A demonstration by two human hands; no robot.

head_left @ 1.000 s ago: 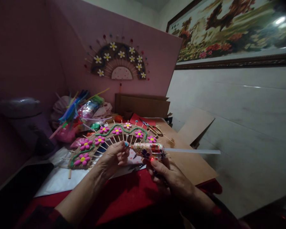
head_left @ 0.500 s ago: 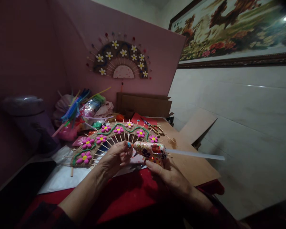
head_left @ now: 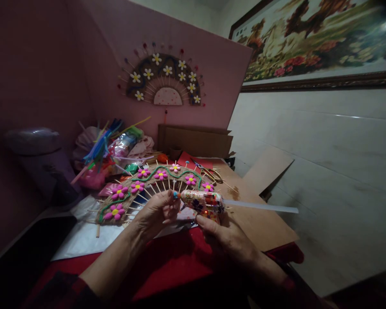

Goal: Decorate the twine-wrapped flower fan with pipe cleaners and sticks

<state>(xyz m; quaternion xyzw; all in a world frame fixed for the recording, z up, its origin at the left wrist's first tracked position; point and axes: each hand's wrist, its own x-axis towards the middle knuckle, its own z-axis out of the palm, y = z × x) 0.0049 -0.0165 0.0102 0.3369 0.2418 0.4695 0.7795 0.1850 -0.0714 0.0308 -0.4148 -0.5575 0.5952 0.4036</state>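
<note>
My right hand [head_left: 227, 236] is closed around a flower-patterned glue gun [head_left: 201, 201], which points left and shows a small red light. A long whitish glue stick [head_left: 260, 206] juts from its back end. Between thumb and fingertips, my left hand [head_left: 157, 210] pinches a small blue ball [head_left: 175, 195], right at the gun's orange tip. Behind both hands lies a twine-covered fan-shaped piece [head_left: 151, 176] with pink clay flowers, a wavy green cord and thin sticks. The hands partly hide its lower middle.
Scissors [head_left: 212, 174] lie on brown cardboard [head_left: 251, 223] at the right. A heap of colourful plastic bags and strips [head_left: 106, 154] sits at the left, near a wrapped purple container [head_left: 45, 167]. A similar fan [head_left: 167, 71] with white flowers hangs on the pink board behind.
The glue stick sticks out slightly less behind the gun. Both hands keep nearly the same place, the blue ball still at the tip.
</note>
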